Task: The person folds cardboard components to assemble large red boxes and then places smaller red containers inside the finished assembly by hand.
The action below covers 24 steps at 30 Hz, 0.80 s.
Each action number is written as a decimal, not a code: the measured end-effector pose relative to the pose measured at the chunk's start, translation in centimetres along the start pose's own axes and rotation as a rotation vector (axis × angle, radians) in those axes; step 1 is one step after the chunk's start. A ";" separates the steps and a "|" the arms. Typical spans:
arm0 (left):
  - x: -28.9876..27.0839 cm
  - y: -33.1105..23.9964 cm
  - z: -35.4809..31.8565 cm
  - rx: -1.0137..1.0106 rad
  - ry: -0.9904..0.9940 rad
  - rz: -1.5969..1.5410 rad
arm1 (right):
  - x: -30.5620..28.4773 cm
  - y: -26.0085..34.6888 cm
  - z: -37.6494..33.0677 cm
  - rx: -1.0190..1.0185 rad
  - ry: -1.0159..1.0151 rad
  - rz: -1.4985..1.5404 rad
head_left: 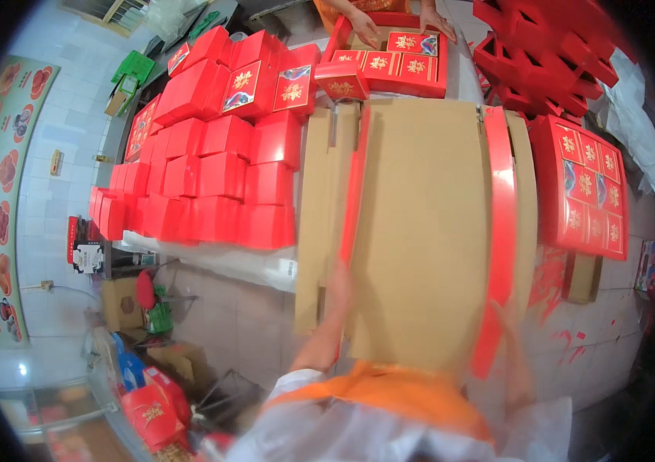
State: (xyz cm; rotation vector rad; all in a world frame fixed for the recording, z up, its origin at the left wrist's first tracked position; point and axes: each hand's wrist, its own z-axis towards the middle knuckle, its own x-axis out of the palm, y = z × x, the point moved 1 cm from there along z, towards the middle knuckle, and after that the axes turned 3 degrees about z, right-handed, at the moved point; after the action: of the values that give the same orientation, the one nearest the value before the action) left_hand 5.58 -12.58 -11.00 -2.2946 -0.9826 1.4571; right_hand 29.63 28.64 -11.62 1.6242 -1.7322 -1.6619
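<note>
The person's left hand (340, 283) reached forward from the lower edge, the forearm slanting inward, and met the near part of the left red flap (353, 196). It was blurred, and I could not tell whether its fingers pinched the flap or only pressed on it. The right hand (504, 316) came up on the other side, wrist low and forearm nearly upright, its fingers at the outer edge of the right red flap (501, 208); whether they closed on it could not be told either. The hands stood well apart, with the cardboard sheet (423, 223) between them, right in front of the person's orange apron (389, 393).

The sheet was broad, flat, matte brown and roughly rectangular. Both flaps were long, narrow strips with a smooth, shiny red face, running along its sides. More brown cardboard (314, 200) showed past its left edge.

To the left, glossy red boxes (219, 177) with crisp corners were stacked in rows on a counter with a white covering (258, 268). Beyond the sheet, a co-worker's hands (366, 29) were over a shallow red tray (443, 86) holding printed boxes. On the right stood a large red box (549, 189) with gold print.
</note>
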 end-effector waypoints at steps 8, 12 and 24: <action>2.7 -4.7 -4.9 0.584 -0.159 0.664 | 3.6 8.3 -3.3 -0.013 -0.100 -0.374; -0.4 -3.2 -5.0 0.786 -0.049 0.719 | 4.4 10.6 -3.9 0.047 0.002 -0.442; -11.2 3.2 -4.8 1.153 0.613 0.576 | 5.8 8.6 -3.1 -0.030 -0.040 -0.590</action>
State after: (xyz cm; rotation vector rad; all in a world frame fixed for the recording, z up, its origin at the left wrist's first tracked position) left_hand 8.02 -21.64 -2.57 -1.8562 0.6189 0.9011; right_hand 25.54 19.99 -6.53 2.2483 -1.2999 -1.9492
